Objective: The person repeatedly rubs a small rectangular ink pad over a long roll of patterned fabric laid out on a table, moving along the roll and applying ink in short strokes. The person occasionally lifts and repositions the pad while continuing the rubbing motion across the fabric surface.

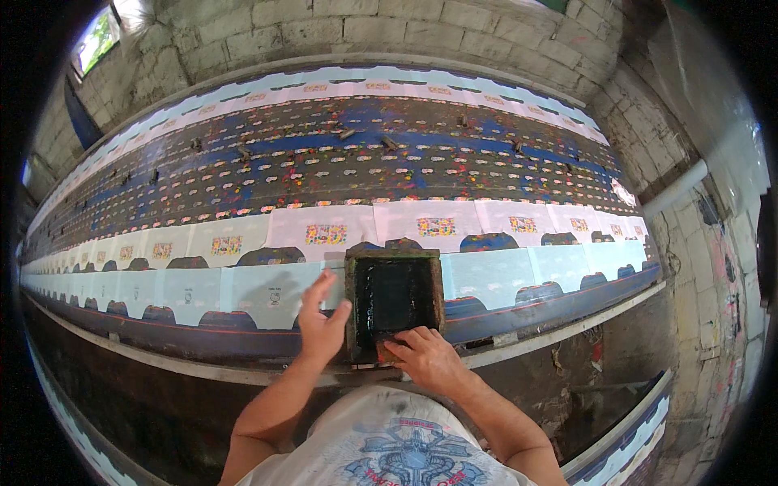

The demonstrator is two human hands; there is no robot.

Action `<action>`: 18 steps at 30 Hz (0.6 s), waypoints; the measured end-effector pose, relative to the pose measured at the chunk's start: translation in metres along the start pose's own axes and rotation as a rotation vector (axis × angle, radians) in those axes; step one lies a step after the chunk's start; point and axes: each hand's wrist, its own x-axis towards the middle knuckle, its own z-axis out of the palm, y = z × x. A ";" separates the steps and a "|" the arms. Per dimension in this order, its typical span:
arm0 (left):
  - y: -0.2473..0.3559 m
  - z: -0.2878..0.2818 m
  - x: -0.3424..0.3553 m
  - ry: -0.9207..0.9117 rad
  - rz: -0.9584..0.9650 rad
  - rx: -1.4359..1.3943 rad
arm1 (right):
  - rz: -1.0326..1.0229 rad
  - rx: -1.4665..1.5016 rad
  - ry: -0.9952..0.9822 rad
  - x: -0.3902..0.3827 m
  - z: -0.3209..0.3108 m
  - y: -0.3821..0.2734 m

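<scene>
A wooden printing screen frame lies on the table's near edge in front of me, over the row of pale blue cloth pieces. Dark, wet-looking ink covers its inside. At the frame's near end, my right hand has its fingers closed around a small orange-brown squeegee, mostly hidden by the fingers. My left hand is raised beside the frame's left side, thumb and fingers apart, holding nothing. Left of it, several blue pieces carry a small dark print.
Pink and cream cloth pieces with colourful printed blocks lie behind the blue row. The long table's dark middle is ink-spotted, with several small dark objects on it. A block wall stands behind; another table is at lower right.
</scene>
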 end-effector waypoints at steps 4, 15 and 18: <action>0.072 -0.033 0.042 0.063 0.349 -0.047 | -0.068 -0.047 0.103 -0.005 -0.028 0.010; 0.326 -0.145 0.032 0.030 1.419 0.219 | -0.587 -0.481 1.023 -0.011 -0.314 -0.087; 0.348 -0.151 0.024 -0.027 1.510 0.303 | -0.749 -0.576 0.950 -0.012 -0.339 -0.114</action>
